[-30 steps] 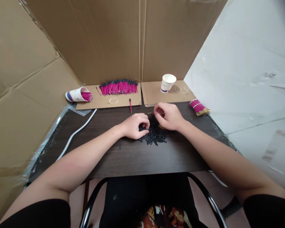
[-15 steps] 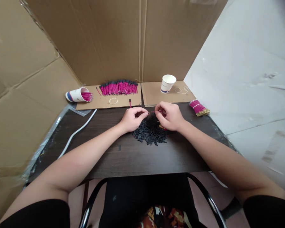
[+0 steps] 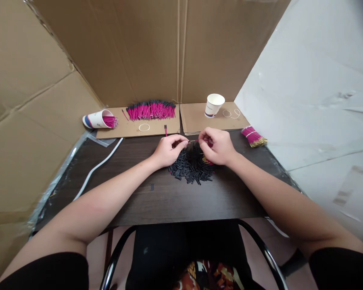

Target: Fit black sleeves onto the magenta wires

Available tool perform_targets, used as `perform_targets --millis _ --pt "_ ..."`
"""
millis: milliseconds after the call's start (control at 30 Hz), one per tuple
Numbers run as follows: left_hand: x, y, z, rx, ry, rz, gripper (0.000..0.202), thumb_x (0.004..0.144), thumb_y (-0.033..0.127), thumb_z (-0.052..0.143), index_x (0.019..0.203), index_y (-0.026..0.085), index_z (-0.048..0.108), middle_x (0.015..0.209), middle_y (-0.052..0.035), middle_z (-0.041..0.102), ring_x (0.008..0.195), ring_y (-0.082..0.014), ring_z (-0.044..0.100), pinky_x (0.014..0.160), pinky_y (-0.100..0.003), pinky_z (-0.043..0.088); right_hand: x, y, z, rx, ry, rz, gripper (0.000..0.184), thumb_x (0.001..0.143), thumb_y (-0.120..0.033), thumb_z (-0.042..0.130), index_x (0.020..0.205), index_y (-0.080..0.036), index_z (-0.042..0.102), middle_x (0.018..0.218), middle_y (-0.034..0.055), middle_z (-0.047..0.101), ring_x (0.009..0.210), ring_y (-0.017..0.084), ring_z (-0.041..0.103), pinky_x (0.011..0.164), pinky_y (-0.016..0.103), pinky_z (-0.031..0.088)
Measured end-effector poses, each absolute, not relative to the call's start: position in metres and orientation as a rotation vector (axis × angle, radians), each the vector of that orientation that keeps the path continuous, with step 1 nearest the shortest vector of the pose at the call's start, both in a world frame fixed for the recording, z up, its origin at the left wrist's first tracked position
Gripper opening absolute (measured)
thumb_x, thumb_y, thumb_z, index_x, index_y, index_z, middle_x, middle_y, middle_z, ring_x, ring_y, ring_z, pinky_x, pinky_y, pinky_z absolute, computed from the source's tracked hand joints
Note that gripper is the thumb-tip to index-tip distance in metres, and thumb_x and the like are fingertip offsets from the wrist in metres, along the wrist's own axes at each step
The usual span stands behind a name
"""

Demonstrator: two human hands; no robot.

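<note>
A thin magenta wire with a gold-coloured end [image 3: 194, 141] runs between my two hands, above a pile of short black sleeves [image 3: 191, 171]. My right hand [image 3: 218, 147] pinches the wire's magenta part. More magenta wires with gold ends [image 3: 206, 160] show beneath its fingers; whether the palm grips them I cannot tell. My left hand [image 3: 168, 151] is closed in a pinch at the gold end, and what sits between its fingertips is hidden. Just behind it, black-tipped magenta wires [image 3: 165, 129] stick out.
Black-capped magenta wires [image 3: 151, 110] lie in a row on cardboard [image 3: 121, 131]. A tipped paper cup [image 3: 93, 120] holds magenta wires; another paper cup [image 3: 214, 105] stands upright. A banded wire bundle [image 3: 254, 137] lies right. Rubber bands [image 3: 144, 127] and a white cable [image 3: 98, 167] are about.
My right hand has shifted very slightly away from my left, so a little more of the wire shows between them. Otherwise both hands keep their pinch.
</note>
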State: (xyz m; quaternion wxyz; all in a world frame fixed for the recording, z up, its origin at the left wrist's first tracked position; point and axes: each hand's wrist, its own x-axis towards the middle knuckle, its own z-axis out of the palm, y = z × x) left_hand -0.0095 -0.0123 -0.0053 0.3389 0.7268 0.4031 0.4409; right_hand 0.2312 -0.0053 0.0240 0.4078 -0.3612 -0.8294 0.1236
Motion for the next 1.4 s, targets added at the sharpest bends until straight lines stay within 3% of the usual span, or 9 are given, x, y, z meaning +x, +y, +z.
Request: perform_targets --millis 1400 --pt "-0.0095 -0.0141 -0.0029 1.914 1.006 1.118 0.024 0.103 0.036 0.07 0.097 0.016 0.081 0.092 -0.0082 0.082 0.082 -0.0195 0.072 0.08 -0.035 0.059 0.2323 -0.0039 0.0199 -0.711 -2.221 0.199 0.007 0.096 -0.016 0.062 0.097 -0.023 0.061 0.083 0.0024 0.065 0.071 0.02 0.057 0.068 0.036 0.045"
